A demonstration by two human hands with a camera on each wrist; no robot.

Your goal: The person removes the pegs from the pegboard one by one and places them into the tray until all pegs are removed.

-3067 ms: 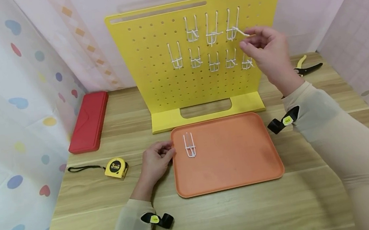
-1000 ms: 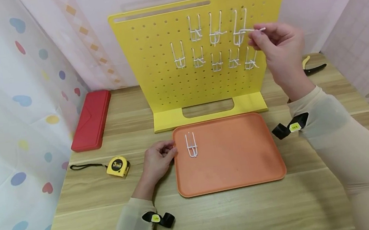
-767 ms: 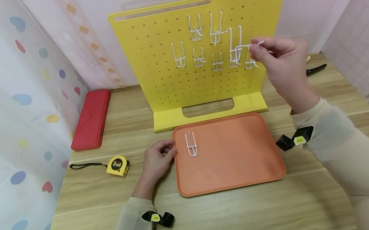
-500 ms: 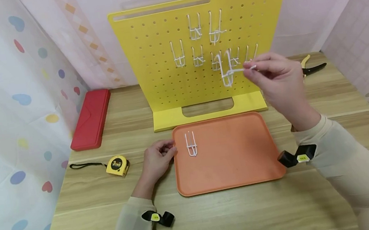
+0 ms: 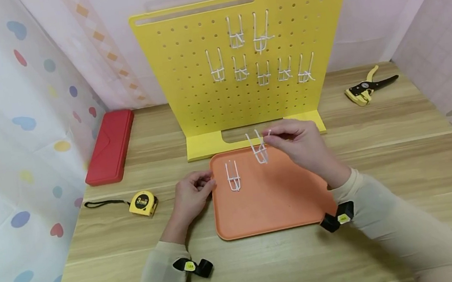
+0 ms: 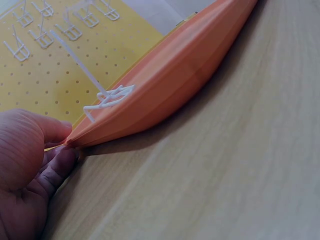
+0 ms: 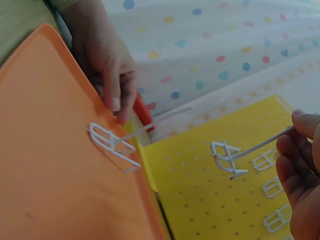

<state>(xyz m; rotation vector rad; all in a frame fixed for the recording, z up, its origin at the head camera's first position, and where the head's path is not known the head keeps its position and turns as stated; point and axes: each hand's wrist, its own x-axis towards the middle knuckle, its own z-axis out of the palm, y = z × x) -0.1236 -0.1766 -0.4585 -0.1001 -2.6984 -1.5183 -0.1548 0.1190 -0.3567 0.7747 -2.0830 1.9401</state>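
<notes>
My right hand (image 5: 305, 147) pinches a white wire pegboard hook (image 5: 259, 148) by the end of its prong, holding it above the back part of the orange tray (image 5: 277, 210). In the right wrist view the held hook (image 7: 227, 157) hangs out from the fingertips, apart from the tray. My left hand (image 5: 192, 199) pinches the tray's left rim, thumb above and fingers below in the left wrist view. Another white hook (image 5: 233, 177) lies in the tray near that hand, its prong pointing up. Behind stands a yellow pegboard (image 5: 201, 109) with several white hooks (image 5: 263, 74) hanging on it.
A red case (image 5: 110, 148) lies at the back left, and a yellow tape measure (image 5: 143, 204) with a black cord sits left of my left hand. Yellow-and-black pliers (image 5: 365, 87) lie right of the pegboard. Curtains border the table behind and at the left.
My right hand has taken the hook off the pegboard's upper right and brought it down and left over the tray. The left hand stays on the rim.
</notes>
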